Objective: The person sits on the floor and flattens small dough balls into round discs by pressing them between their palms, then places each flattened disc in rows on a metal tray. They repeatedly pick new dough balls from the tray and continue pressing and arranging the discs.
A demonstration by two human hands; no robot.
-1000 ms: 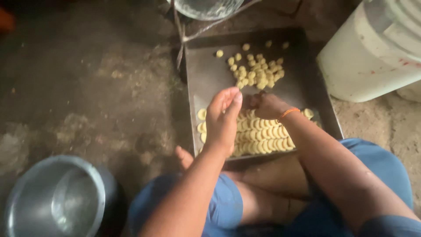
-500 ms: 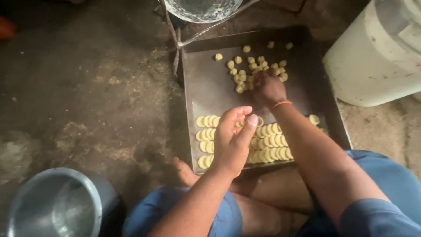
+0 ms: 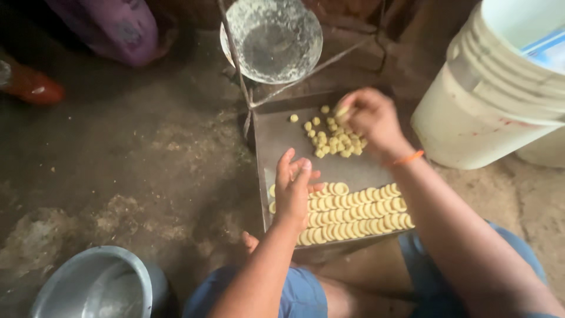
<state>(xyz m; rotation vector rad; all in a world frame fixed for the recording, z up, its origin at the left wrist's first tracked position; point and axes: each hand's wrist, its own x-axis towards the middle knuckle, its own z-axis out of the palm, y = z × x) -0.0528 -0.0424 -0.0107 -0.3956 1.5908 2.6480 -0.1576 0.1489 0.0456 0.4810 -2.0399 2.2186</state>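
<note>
— Metal tray [image 3: 282, 138]: where are the hands?
— Right hand [image 3: 371, 118] pinches loose dough pieces [image 3: 332, 141] at its far end; left hand [image 3: 292, 191], fingers half-curled, rests on the arranged rows [image 3: 353, 215].
— Risk?
— Likely a careless sleeve disturbing rows.

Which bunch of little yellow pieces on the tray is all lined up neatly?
The near bunch of flat yellow dough discs, in tidy rows beside the left hand; the far ones lie scattered.

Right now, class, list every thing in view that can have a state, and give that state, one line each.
left hand: fingers pinched together, over the rows
right hand: closed on loose pieces
tray: flat on the floor, partly filled
loose pieces: heaped, unsorted
rows: neatly lined up
steel bowl: upright
white bucket: upright
</note>
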